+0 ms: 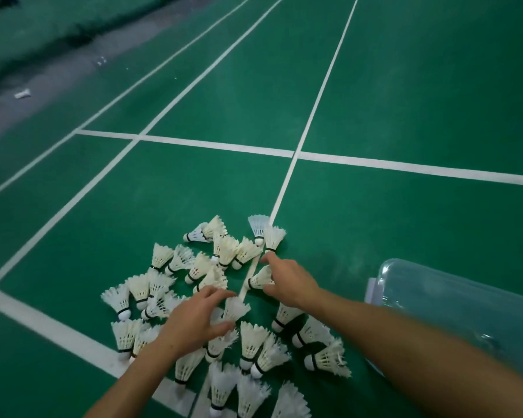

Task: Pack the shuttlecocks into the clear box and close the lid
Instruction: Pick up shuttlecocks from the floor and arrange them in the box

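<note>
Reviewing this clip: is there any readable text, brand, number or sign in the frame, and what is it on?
None can be read.
Shuttlecocks: dark bands round the bases, no legible print.
Clear box: a pale label-like patch at its left end, too blurred to read.
Court floor: only white lines, no lettering.
Small white objects by the far left edge: too small and blurred to tell.

Floor [405, 86]: green sports court surface, matte, scuffed pale in patches.
Lines [218, 145]: white court markings; long ones run away from the camera, a cross line cuts them at mid-frame, a wider band lies at lower left.
Margin [27, 110]: grey strip along the court's upper-left edge.
Curtain [43, 22]: dark green fabric, folded, at the top left.
Litter [22, 94]: small white bits on the grey strip.
Light: dim, even, no hard shadows.
</note>
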A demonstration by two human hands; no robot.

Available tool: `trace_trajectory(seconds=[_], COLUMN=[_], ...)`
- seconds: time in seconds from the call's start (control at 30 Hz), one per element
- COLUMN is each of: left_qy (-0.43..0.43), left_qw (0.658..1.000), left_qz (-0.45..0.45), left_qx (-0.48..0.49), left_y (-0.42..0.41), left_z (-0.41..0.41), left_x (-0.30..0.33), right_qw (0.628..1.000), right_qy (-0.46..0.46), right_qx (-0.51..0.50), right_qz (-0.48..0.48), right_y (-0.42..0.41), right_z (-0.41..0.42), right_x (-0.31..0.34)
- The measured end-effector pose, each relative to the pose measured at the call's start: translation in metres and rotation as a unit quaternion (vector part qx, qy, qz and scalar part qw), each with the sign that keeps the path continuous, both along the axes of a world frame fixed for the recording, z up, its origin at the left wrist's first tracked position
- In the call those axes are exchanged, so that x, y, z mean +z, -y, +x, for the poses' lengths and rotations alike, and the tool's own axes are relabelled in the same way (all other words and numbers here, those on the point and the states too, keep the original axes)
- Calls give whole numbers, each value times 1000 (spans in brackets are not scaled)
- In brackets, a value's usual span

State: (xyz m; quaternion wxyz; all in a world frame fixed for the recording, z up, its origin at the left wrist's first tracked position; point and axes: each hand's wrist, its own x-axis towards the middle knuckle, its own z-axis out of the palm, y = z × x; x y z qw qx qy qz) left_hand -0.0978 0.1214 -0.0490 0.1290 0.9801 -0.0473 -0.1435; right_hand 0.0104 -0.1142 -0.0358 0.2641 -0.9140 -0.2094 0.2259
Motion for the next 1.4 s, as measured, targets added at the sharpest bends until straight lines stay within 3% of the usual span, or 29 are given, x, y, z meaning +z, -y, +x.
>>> trace_trajectory(seconds=[0.2,0.57,0.77,1.03,1.2,1.4], left_qy=[-32,-15,42,134,136,116], left_qw=[999,996,985,956,933,934], left_qz=[28,-92,-164,-260,-323,-324], left_qx=[-5,-11,41,-35,-80,-100], left_y=[2,2,28,116,169,193], left_z=[26,24,35,39,36,46], left_x=[-1,-17,31,122,147,138], right_qw=[1000,990,981,974,960,958], right_qy=[21,30,68,90,58,20], right_qx=[-5,-53,-66,-155,-244,-268], right_qz=[-5,129,168,142,122,98], right_y=[-13,41,109,247,307,296], right_z=[1,5,-11,-63,-100,-94], right_x=[-14,38,104,183,140,56])
